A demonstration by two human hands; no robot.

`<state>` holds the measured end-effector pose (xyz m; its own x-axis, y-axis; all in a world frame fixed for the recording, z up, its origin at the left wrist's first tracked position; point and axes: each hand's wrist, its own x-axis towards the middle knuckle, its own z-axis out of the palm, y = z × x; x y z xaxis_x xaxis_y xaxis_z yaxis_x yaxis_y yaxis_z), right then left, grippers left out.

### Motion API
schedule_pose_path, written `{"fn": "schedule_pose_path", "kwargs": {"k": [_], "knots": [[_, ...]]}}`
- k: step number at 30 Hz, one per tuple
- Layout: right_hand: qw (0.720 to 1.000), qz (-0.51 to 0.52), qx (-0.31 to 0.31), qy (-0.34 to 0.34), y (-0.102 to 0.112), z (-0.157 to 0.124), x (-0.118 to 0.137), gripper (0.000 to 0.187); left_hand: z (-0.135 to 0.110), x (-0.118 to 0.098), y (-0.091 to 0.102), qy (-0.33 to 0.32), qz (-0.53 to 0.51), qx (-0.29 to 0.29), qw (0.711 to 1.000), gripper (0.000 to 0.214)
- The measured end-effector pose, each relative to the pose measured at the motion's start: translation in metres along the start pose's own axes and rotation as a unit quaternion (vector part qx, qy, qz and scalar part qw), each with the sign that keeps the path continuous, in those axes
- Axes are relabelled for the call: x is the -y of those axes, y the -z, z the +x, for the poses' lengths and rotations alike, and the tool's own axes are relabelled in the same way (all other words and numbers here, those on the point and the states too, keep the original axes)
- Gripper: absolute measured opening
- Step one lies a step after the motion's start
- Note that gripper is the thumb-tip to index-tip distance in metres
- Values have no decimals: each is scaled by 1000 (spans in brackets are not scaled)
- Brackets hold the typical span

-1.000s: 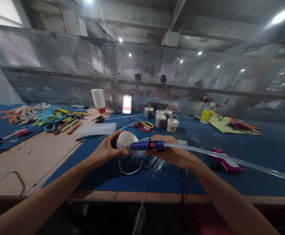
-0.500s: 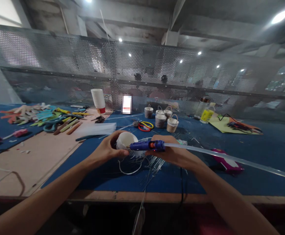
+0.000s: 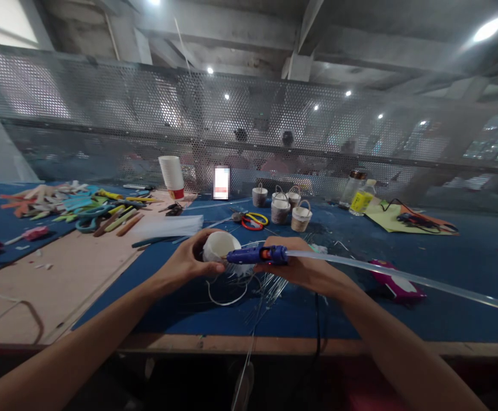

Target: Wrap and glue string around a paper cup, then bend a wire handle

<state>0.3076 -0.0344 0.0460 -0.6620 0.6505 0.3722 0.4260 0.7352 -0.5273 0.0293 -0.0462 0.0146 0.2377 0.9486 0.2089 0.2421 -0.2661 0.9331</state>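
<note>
**Glue gun nozzle at held cup, front centre of bench**

The glue gun [image 3: 255, 254], blue-purple in body, is held just above the blue mat [image 3: 446, 251] at the front centre of the bench. Its long axis runs left to right across the view. The nozzle points left and meets the side of a white paper cup [image 3: 218, 245]. A clear glue stick [image 3: 403, 278] trails from the rear of the gun to the right and is cut off at the frame edge.

The right hand [image 3: 302, 269] is closed around the gun from below. The grip and trigger are hidden by the hand, so the trigger finger's position cannot be told. The left hand [image 3: 187, 261] has its fingers curled about the cup, thumb on the near side. The cup is tipped with a round white end towards the camera; mouth or base cannot be told. A black cord [image 3: 317, 319] drops over the bench edge. A white loop [image 3: 227, 298] lies beneath the cup.

No writing can be read. The yellow label on a bottle [image 3: 362, 200] is too small, and an upright white panel [image 3: 222, 182] is blurred.

Further back stand small handled cup baskets [image 3: 301, 218], scissors [image 3: 254, 219] and a stack of cups [image 3: 171, 174]. Coloured craft sticks [image 3: 73, 202] lie far left and a pink object [image 3: 397, 283] to the right. Figures behind the perforated screen [image 3: 103, 114] are indistinct.
</note>
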Motion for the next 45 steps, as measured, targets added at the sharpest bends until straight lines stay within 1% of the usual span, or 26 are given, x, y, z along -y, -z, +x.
{"fn": "schedule_pose_path", "kwargs": {"k": [11,14,15,17,19,21,23,25,29,33,36,39,42,45], "knots": [[1000,11,7,-5,2,-2,2,27,0,2,1,3,-3,-10,1000,71],[999,30,-14,-17,0,-1,0,26,1,3,2,6,-25,-15,1000,71],[998,51,-27,-18,-2,-1,-1,26,1,3,2,6,-31,-18,999,71],[990,125,-62,-13,-7,1,-4,24,0,3,2,5,-38,-25,999,71],[970,220,-106,-13,-12,2,-7,25,0,2,2,0,-43,-27,999,70],[948,284,-136,-37,-16,4,-8,27,0,2,2,-8,-46,-24,999,69],[937,312,-137,-72,-18,5,-7,23,0,3,2,-14,-50,-25,998,68],[933,324,-128,-90,-18,6,-5,20,0,4,2,-13,-58,-30,998,70],[925,344,-133,-93,-20,10,1,20,1,6,1,-4,-83,-32,996,67],[914,373,-127,-98,-26,13,2,21,2,4,-2,-5,-109,-33,993,64],[908,387,-128,-95,-31,14,0,22,6,0,-8,-6,-119,-18,993,63],[903,397,-136,-95,-35,14,-3,23,12,-4,-16,-24,-123,-9,992,59],[899,398,-155,-97,-35,13,-4,25,19,-6,-25,-43,-131,-19,990,55],[903,376,-179,-108,-33,13,-3,27,22,-6,-32,-52,-135,-32,989,56]]}}
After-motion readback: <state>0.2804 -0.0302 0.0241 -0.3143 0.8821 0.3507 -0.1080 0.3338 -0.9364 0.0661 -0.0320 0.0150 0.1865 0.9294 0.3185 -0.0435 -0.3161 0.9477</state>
